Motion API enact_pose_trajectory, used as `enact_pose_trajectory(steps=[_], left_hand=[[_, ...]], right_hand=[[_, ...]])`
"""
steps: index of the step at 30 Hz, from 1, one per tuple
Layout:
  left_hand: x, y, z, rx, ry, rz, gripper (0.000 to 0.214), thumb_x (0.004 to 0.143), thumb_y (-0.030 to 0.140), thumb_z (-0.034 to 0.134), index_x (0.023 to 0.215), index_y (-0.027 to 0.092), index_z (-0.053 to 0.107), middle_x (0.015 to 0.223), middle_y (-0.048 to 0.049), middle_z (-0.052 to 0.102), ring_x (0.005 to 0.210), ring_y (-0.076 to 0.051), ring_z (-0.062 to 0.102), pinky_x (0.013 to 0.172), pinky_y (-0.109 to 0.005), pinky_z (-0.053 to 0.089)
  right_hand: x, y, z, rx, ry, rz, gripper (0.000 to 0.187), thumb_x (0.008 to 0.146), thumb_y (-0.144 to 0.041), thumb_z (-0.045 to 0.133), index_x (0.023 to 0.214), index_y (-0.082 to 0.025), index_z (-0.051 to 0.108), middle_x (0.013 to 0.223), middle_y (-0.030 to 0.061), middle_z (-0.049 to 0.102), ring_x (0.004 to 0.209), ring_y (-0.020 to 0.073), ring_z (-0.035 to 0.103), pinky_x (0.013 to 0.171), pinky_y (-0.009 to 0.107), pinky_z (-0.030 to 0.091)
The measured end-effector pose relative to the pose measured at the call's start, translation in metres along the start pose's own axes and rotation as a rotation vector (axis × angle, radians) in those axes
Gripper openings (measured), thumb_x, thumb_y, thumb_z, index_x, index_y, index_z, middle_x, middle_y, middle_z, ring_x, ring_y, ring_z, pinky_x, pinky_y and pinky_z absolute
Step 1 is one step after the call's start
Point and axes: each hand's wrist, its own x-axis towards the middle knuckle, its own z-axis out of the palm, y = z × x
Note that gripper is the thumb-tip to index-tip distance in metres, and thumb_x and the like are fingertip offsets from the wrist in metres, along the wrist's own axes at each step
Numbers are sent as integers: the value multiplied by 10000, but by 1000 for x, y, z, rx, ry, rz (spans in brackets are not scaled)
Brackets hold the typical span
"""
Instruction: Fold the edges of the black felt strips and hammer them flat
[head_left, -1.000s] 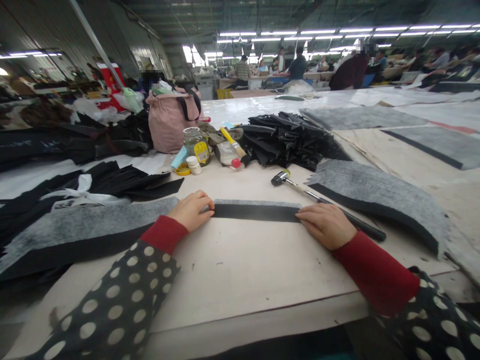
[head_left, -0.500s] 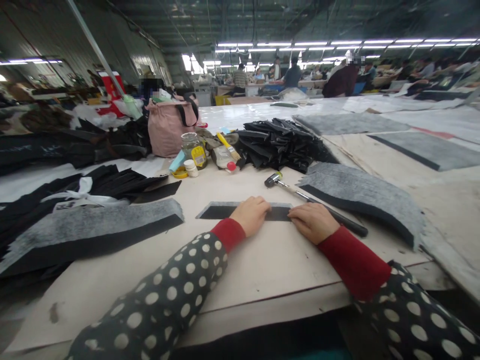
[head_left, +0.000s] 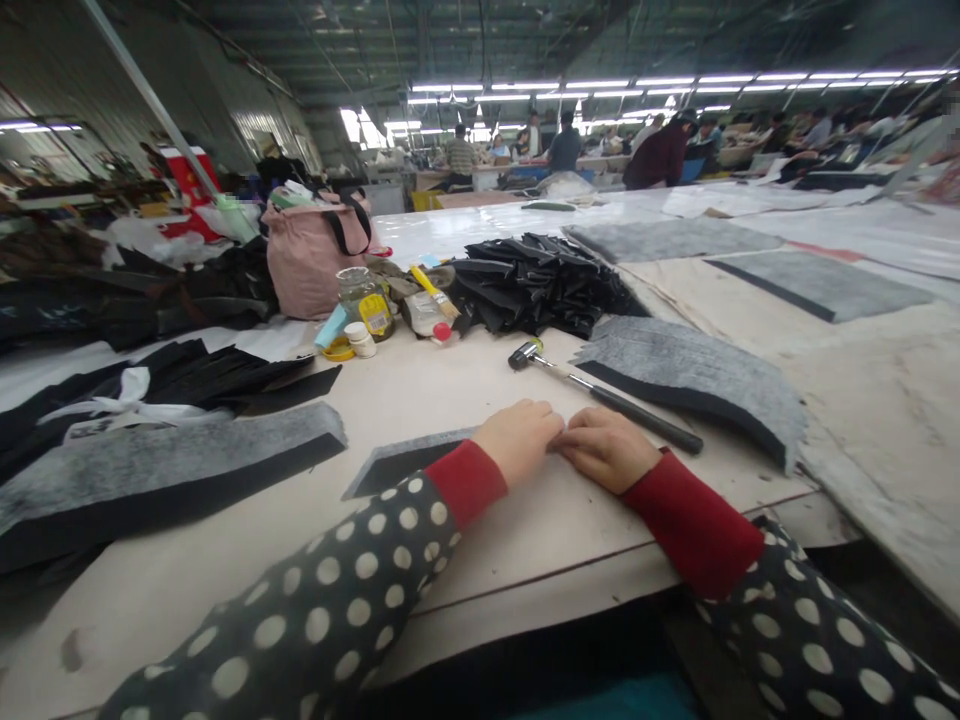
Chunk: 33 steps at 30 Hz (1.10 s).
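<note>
A black strip with a grey fuzzy edge (head_left: 409, 462) lies slantwise on the pale table sheet. My left hand (head_left: 516, 447) is over its right end, fingers curled and pressed together on it. Close beside, almost touching, my right hand (head_left: 606, 447) pinches the strip's end between thumb and fingers. Both hands hide that end. Behind my right hand rests a hammer (head_left: 600, 392) with a black handle. A larger curved grey piece with a black border (head_left: 690, 375) lies beyond the hammer.
Left stands a stack of black strips (head_left: 202, 375) tied with white cloth, a grey-and-black piece (head_left: 187, 465) before it. Farther back are a pink bag (head_left: 311, 260), a glass jar (head_left: 367, 305), a yellow-handled brush (head_left: 435, 290) and a heap of black pieces (head_left: 532, 285).
My hands have come together at the strip's right end, my right hand moving left. The strip has turned, its left end now nearer me. The whole view has shifted slightly.
</note>
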Motion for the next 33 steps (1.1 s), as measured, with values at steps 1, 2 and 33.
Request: enact_pose_trajectory(steps=[1,2,33], left_hand=[[3,1,5,-26,27,-7,156,818,140,380,858,151,530,880,-51,533,830,-167,483,771,-306,421],[4,1,11,-60,51,-19,153,824,161,388,872,147,532,892,-55,535,843,-166,481,789,-307,416],[-4,-4,29,-199,145,-17,235,831,191,408,1017,197,552,992,-46,551,897,-161,473,827,-312,401]], right_hand=[[0,1,0,28,-3,14,203,761,-217,471,797,-176,667,750,65,571,710,152,504,661,288,394],[0,3,-1,59,3,47,212,762,-218,462,797,-168,665,737,64,564,702,149,505,654,281,399],[19,12,-8,298,-185,615,192,703,-315,519,734,-142,597,640,9,596,571,107,505,541,227,395]])
